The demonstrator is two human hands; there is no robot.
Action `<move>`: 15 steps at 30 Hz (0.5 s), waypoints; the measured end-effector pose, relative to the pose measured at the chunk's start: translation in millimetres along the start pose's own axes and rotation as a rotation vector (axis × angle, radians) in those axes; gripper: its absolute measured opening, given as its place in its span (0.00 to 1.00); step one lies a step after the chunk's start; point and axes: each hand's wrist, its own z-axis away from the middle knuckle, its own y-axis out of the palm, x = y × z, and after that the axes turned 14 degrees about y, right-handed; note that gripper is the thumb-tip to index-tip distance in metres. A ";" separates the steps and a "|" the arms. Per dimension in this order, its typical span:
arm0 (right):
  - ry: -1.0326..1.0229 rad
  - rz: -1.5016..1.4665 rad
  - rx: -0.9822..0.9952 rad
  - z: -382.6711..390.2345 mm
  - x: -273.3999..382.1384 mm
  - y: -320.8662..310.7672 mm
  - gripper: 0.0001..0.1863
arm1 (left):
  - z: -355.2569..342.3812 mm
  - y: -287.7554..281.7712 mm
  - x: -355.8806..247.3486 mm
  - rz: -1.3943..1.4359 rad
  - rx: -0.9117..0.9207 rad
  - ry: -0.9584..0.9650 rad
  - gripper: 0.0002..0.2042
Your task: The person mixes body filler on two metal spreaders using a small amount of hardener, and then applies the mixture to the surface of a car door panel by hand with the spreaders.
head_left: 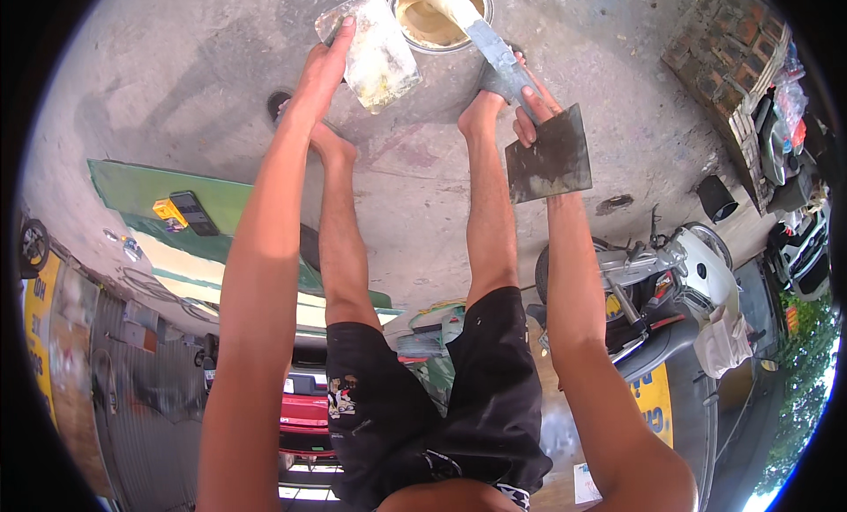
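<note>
At the upper middle, my left hand grips a pale rectangular plate smeared with white and yellowish residue, the thumb lying on top. My right hand is closed round a grey-blue putty knife. Thick cream-coloured putty covers the knife's far end, over an open round tin. More cream putty lies inside the tin. A dark square scraper blade is also at the right hand, over the wrist; how the fingers hold it is partly hidden.
My feet in sandals stand on the concrete floor. Green panels lie at left, with a yellow box and a dark phone-like object on them. A motorcycle, a black bucket and stacked bricks are at right.
</note>
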 end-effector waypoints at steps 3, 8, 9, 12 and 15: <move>0.069 0.348 -0.187 45.6 20.9 12.4 0.21 | -29.2 18.7 12.4 0.045 0.043 0.018 0.50; -0.626 1.347 -0.296 74.7 12.2 39.7 0.24 | -64.3 61.0 23.0 0.322 0.093 -0.036 0.47; -0.706 1.520 -0.285 70.5 8.1 34.0 0.27 | -65.0 63.8 19.6 0.343 0.130 -0.046 0.41; -0.848 1.797 -0.240 52.7 0.3 11.0 0.32 | -62.4 53.7 0.9 0.395 0.286 -0.089 0.36; -0.925 1.901 -0.164 41.3 12.3 -6.9 0.33 | -66.2 37.9 -3.3 0.409 0.342 -0.152 0.30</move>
